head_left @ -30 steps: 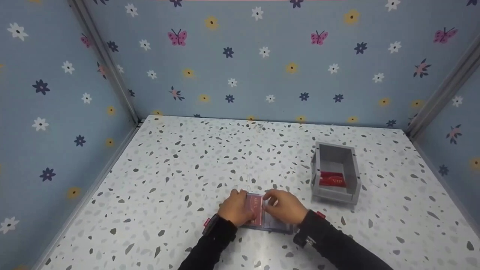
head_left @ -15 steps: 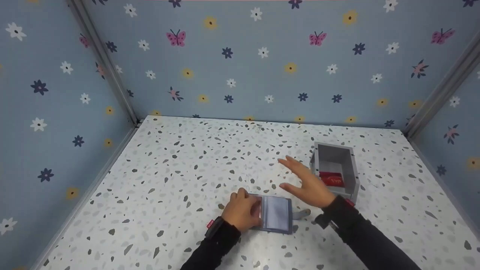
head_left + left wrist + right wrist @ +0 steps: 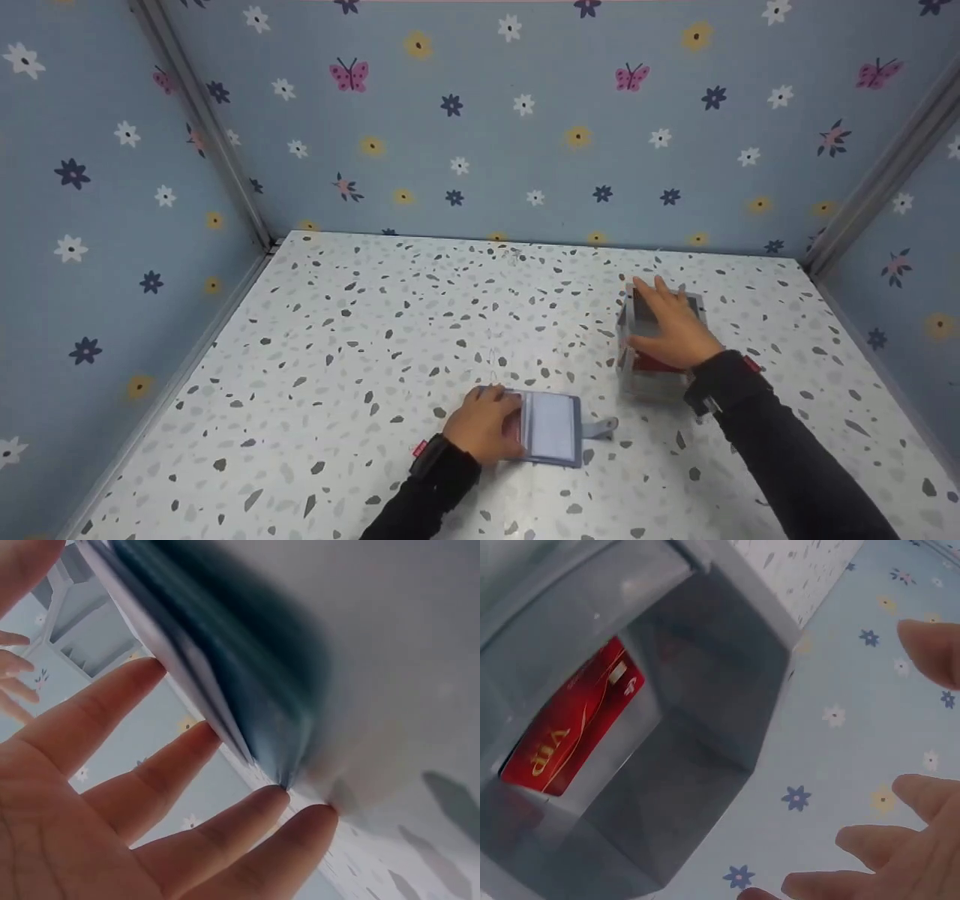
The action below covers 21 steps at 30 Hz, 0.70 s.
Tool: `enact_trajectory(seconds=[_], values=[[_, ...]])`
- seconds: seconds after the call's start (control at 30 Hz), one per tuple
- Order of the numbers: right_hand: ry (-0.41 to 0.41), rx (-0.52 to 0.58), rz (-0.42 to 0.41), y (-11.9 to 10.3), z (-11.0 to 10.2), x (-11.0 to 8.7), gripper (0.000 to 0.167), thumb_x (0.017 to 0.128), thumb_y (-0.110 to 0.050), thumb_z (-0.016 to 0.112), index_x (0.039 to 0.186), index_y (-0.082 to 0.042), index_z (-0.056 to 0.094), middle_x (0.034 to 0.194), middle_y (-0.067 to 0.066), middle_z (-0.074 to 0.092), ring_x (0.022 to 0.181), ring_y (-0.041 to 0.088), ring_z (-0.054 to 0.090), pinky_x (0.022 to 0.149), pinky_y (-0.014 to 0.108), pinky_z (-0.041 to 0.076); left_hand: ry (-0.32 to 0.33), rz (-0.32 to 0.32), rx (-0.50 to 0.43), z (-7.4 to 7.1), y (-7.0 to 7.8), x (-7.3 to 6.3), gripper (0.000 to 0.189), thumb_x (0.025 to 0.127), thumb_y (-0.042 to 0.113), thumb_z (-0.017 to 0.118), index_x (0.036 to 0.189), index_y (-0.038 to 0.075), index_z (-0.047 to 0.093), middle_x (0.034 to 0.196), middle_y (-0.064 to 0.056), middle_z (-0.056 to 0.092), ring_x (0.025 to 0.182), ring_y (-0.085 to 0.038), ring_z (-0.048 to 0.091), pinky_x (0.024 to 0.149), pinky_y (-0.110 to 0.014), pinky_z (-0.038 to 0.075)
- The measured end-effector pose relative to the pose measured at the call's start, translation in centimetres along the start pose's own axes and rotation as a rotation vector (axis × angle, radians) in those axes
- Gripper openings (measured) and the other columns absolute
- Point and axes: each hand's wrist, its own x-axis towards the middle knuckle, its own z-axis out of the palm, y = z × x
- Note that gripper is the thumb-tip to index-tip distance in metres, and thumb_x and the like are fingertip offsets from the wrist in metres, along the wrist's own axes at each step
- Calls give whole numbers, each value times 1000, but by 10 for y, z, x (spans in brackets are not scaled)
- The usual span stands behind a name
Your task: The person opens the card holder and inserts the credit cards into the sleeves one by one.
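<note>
An opened card holder (image 3: pixel 553 426) with clear sleeves lies on the table in the head view, its snap strap (image 3: pixel 600 428) out to the right. My left hand (image 3: pixel 484 427) grips its left side, thumb over the page and fingertips at the outer edge. A reddish card (image 3: pixel 512 426) shows in the left sleeve, partly covered by the thumb. My right hand (image 3: pixel 675 334) hovers over the grey bin (image 3: pixel 652 386), fingers spread and holding nothing. Inside the bin lies a red VIP card (image 3: pixel 577 720), seen whole in the right wrist view.
The speckled white table (image 3: pixel 375 337) is bounded by flowered blue panels (image 3: pixel 517 112) at the back and both sides. Metal posts (image 3: pixel 202 127) stand at the corners. The bin stands right of the card holder, with speckled tabletop between them.
My right hand has left the card holder and moved right, over the bin, its fingers spreading. The left hand stays on the holder's left side.
</note>
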Motion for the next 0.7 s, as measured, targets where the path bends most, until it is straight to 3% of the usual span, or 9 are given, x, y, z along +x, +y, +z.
enact_trajectory(seconds=[0.13, 0.3, 0.53, 0.7], values=[[-81, -56, 57, 6, -3, 9, 79, 91, -23, 63, 153, 2, 22, 156, 34, 21, 142, 54, 19, 116, 67, 17, 5, -4, -3, 1, 0, -1, 67, 64, 30, 86, 126, 15, 65, 139, -15, 55, 129, -42, 47, 98, -57, 49], [-139, -100, 117, 8, -5, 21, 75, 86, -22, 65, 146, 11, 33, 148, 35, 37, 137, 51, 35, 116, 60, 27, 9, 4, -3, 1, 0, -2, 68, 64, 32, 86, 126, 14, 65, 137, -15, 56, 128, -40, 49, 96, -56, 51], [-217, -107, 220, 17, -5, 42, 75, 83, -26, 66, 144, 7, 38, 147, 32, 41, 135, 49, 38, 115, 60, 30, 8, -5, -4, 1, 0, -1, 70, 63, 33, 86, 127, 14, 65, 137, -15, 57, 128, -38, 49, 97, -56, 50], [-270, -122, 262, 32, 6, 54, 74, 83, -24, 63, 144, 9, 37, 147, 32, 39, 135, 48, 39, 115, 59, 31, 6, -12, 4, 1, 1, -1, 70, 63, 33, 87, 127, 14, 65, 137, -15, 56, 129, -39, 49, 97, -57, 50]])
